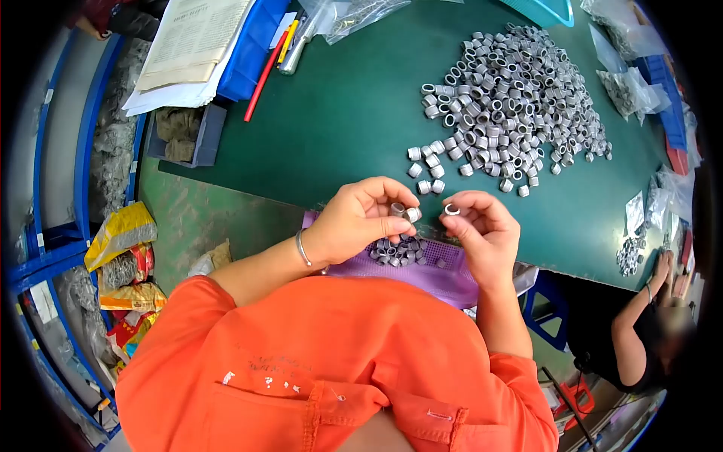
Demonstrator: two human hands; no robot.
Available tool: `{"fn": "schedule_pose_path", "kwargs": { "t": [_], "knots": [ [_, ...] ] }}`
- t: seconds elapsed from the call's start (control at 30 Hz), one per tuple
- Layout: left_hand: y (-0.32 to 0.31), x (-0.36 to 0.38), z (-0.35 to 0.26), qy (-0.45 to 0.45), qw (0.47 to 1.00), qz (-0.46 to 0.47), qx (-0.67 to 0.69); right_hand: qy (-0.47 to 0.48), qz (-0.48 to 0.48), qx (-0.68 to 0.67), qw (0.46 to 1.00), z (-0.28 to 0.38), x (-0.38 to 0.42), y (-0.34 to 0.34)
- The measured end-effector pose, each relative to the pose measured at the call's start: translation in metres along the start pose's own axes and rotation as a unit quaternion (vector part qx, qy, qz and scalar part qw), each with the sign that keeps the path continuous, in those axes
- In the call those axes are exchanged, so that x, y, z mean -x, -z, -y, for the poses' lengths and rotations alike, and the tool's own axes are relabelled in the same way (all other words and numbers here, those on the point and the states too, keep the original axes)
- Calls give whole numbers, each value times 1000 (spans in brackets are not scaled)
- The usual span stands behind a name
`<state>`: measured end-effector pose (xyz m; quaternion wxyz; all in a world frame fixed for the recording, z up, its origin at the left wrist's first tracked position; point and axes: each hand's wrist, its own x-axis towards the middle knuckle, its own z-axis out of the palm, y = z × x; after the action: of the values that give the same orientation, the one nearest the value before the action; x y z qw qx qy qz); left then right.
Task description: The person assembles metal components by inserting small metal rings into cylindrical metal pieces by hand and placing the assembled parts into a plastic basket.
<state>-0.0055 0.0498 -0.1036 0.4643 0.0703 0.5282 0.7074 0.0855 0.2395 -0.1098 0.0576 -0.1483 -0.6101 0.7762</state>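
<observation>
My left hand, with a bracelet at the wrist, pinches two short grey metal rings between thumb and fingers. Opposite it, a single metal ring is held in the fingertips of my right hand, its round opening facing up. Both hands are over the near edge of the green table. Just beyond them lies a large heap of similar rings, with several loose ones at its near left side. Below my hands, a purple mesh basket contains many darker-looking rings.
Papers, a blue bin, a red pen and a grey box are at the upper left. Plastic bags line the right side. Another person's arm rests at the table's right end. Shelving stands left.
</observation>
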Motion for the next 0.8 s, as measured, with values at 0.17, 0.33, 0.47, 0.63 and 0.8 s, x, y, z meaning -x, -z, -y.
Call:
{"fn": "schedule_pose_path", "kwargs": {
  "t": [0.17, 0.33, 0.47, 0.63, 0.8],
  "knots": [
    [5, 2, 9, -2, 991, 34, 131, -17, 100, -122, 987, -7, 6, -10],
    [17, 8, 13, 18, 986, 47, 157, -11, 103, -161, 982, -7, 5, -19],
    [17, 11, 16, 35, 976, 53, 210, -5, 110, -145, 983, -6, 5, -21],
    [17, 14, 17, 57, 971, 61, 225, -2, 122, -116, 986, -5, 6, -25],
    [17, 15, 15, 53, 972, 56, 224, -1, 122, -111, 986, -7, 6, -25]
  ]
}}
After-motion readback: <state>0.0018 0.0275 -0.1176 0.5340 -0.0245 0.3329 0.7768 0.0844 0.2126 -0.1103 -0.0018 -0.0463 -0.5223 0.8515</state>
